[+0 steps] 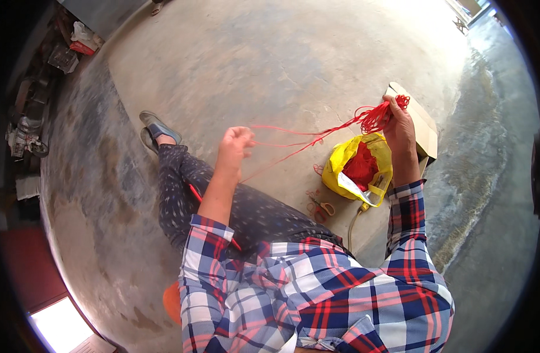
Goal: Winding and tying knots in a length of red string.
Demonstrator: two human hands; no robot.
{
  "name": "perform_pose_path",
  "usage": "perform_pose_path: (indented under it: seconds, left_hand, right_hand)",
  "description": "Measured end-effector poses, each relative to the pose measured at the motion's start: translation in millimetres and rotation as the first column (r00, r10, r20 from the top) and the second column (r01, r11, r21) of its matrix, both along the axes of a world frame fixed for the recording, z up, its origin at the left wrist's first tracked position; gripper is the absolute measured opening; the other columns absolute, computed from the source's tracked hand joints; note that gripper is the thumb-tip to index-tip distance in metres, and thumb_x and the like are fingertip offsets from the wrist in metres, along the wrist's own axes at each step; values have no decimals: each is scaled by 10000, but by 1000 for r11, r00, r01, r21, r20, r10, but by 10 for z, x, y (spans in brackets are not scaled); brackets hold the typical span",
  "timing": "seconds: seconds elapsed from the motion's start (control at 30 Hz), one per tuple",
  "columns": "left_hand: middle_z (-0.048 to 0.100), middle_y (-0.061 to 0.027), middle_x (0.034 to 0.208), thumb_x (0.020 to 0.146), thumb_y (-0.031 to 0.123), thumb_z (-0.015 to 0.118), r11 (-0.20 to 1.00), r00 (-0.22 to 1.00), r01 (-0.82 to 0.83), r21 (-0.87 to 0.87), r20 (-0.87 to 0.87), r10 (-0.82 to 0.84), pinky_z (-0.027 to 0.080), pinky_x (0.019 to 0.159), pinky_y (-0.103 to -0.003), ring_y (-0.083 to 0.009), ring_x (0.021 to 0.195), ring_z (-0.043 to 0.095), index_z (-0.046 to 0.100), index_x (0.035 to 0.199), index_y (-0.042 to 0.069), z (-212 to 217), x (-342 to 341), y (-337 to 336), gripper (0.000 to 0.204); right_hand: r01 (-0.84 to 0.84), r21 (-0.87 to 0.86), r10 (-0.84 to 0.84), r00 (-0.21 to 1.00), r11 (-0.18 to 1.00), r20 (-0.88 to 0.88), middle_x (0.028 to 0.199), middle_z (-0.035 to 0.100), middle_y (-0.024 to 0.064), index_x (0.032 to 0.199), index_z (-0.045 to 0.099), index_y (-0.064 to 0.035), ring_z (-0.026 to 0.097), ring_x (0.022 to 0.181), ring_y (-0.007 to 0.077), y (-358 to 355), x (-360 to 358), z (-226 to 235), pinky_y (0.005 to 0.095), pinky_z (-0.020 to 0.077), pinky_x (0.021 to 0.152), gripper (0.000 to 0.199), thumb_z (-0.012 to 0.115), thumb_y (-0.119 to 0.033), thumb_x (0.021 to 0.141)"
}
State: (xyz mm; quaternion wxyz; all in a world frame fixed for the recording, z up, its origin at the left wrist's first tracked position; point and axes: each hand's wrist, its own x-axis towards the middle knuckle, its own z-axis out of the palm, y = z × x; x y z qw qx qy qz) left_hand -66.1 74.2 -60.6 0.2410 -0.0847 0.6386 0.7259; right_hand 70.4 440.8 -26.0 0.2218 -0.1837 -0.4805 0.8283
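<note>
A looped bundle of red cord (pixel 374 117) is gripped in my right hand (pixel 399 125), raised above a yellow bag (pixel 339 163). Several strands run from it leftward across my lap. My left hand (pixel 237 143) has its fingers closed on those strands, pulled out to the left; it is slightly blurred. Inside the yellow bag lies a mass of red cord or similar red material (pixel 361 167). One loose strand slants down toward my thigh, where a red strip (pixel 196 193) shows beside my left forearm.
Scissors (pixel 323 210) with orange handles lie on the concrete floor (pixel 252 70) beside the yellow bag. An open cardboard box (pixel 421 120) stands behind my right hand. A cable (pixel 352 229) runs near the bag. My outstretched leg ends in a grey shoe (pixel 158 127). Clutter lines the far left.
</note>
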Motion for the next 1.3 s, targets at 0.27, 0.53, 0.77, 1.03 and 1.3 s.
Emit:
perform_pose_path:
  seconds: [0.27,0.53,0.77,1.03,1.3]
  left_hand:
    - [504,44,661,931,220,589,681,679,728,-79,-48,-732,291,468,-194,-47,520,411,621,1061,9,436,428,-2,249]
    - [272,58,575,842,44,561,827,965,166,538,-259,-25,174,386,-234,-55,440,222,564,937,28,774,344,-790,96]
    - [228,49,542,932,114,535,697,897,-95,711,-243,370,191,429,-241,-70,454,194,553,940,-1,1009,41,-1470,116]
    - [490,-4,744,926,103,547,928,790,-306,214,-487,373,371,606,-234,-83,670,441,575,1067,-4,738,144,-1501,180]
    - [595,-151,1144,810,45,633,834,503,-168,-526,-773,-386,404,986,-356,-266,1110,553,589,1092,1,965,370,-431,289]
  right_hand:
    - [35,115,-50,991,993,127,729,585,-10,1012,643,-4,522,603,72,263,-191,-142,217,424,550,200,608,-185,933]
    - [265,57,-267,897,963,352,701,554,-48,951,681,-68,468,597,53,404,-239,-666,220,365,497,179,628,-236,919]
    - [115,111,-155,852,987,499,789,591,-75,961,703,-170,486,723,53,214,-295,-908,298,370,699,211,647,-361,891]
    - [-49,-94,76,950,994,302,852,630,-23,995,664,-98,547,679,71,-477,-745,-536,244,394,593,196,643,-271,904]
    - [-451,-40,452,881,892,139,814,639,10,1027,656,-28,560,652,66,-1624,-747,-195,216,418,566,232,631,-231,918]
